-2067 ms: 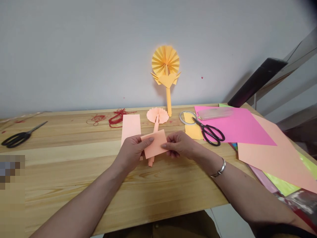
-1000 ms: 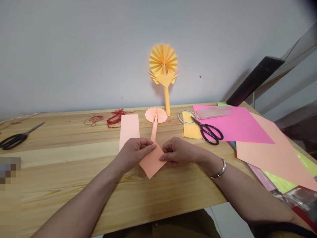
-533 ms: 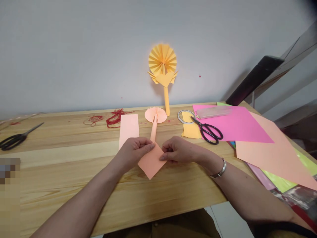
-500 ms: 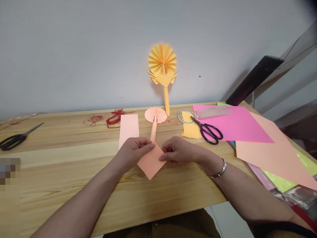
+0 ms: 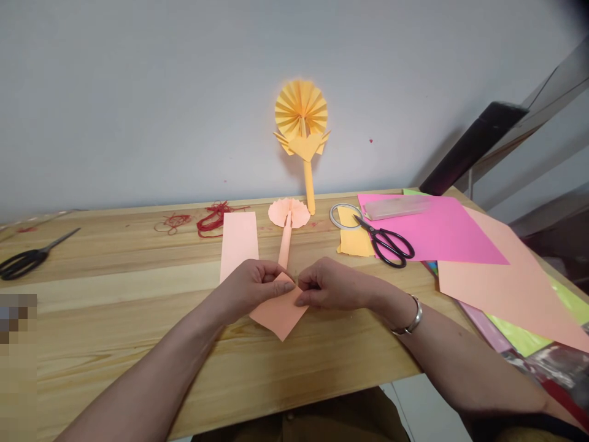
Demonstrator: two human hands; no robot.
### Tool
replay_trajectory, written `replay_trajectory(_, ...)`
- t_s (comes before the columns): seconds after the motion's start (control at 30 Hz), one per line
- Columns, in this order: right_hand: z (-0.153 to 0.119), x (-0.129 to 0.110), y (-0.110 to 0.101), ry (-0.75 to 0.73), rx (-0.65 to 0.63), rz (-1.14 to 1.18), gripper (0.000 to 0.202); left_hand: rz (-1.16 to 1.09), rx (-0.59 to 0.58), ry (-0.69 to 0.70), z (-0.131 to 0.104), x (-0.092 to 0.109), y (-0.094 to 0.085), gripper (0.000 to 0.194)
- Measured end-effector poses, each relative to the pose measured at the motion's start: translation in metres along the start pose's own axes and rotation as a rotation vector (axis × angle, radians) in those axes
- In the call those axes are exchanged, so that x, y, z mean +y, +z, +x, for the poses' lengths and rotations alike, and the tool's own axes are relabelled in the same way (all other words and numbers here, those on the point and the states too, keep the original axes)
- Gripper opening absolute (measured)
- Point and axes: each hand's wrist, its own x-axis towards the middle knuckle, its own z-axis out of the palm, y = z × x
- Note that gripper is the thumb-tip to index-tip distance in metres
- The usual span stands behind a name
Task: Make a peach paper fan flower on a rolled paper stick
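A small peach paper piece (image 5: pixel 281 316), one corner toward me, is held above the table's front part. My left hand (image 5: pixel 257 287) pinches its upper left side, thumb on top. At its right corner my right hand (image 5: pixel 324 285) closes thumb and fingers on the edge. Just beyond my hands lies a peach paper fan with a rolled handle (image 5: pixel 284 245), its lower end hidden behind them. Left of that is a flat peach strip (image 5: pixel 240 242), partly covered by my left hand. A finished yellow paper fan (image 5: pixel 301 110) leans upright against the wall.
Black-handled scissors (image 5: pixel 391 245) and a tape roll (image 5: pixel 346 217) rest on yellow paper (image 5: pixel 355 236) at the right, beside pink sheets (image 5: pixel 442 230) and peach sheets (image 5: pixel 497 288). Red thread (image 5: pixel 212 221) lies at the back. Other scissors (image 5: pixel 27 261) are far left on the wooden table (image 5: pixel 138 307).
The peach piece has tilted and turned slightly, its near corner a little lower and to the right. My left fingers have shifted slightly right along it, and my right hand has come a bit nearer.
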Motion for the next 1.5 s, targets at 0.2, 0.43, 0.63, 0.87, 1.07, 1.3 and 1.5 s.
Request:
replay_trajectory(0.2,0.000,0.001,0.000,-0.030,-0.010,-0.010,0.036,0.078,0.035,-0.010,0.000,0.001,0.000,0.026)
replay_trajectory(0.43,-0.001,0.001,-0.005,-0.031,0.002,-0.004,0.035,-0.098,0.075,-0.044,-0.002,0.003,0.000,0.024)
replay_trajectory(0.63,-0.001,0.001,-0.007,-0.029,-0.023,0.035,0.033,-0.225,0.075,-0.076,-0.001,0.001,0.001,0.027)
replay_trajectory(0.87,-0.001,0.005,-0.012,0.049,0.033,0.072,0.029,-0.050,0.134,-0.024,-0.004,0.005,-0.004,0.028)
replay_trajectory(1.07,0.002,0.010,-0.014,0.039,0.006,0.149,0.026,0.027,0.152,-0.016,-0.002,0.004,-0.005,0.027)
replay_trajectory(1.3,0.001,0.018,-0.023,0.089,0.043,0.214,0.025,-0.083,0.067,0.005,0.001,0.004,-0.015,0.019)
replay_trajectory(1.5,-0.001,0.022,-0.029,0.083,0.074,0.307,0.026,-0.135,0.079,-0.021,0.000,0.002,-0.018,0.019)
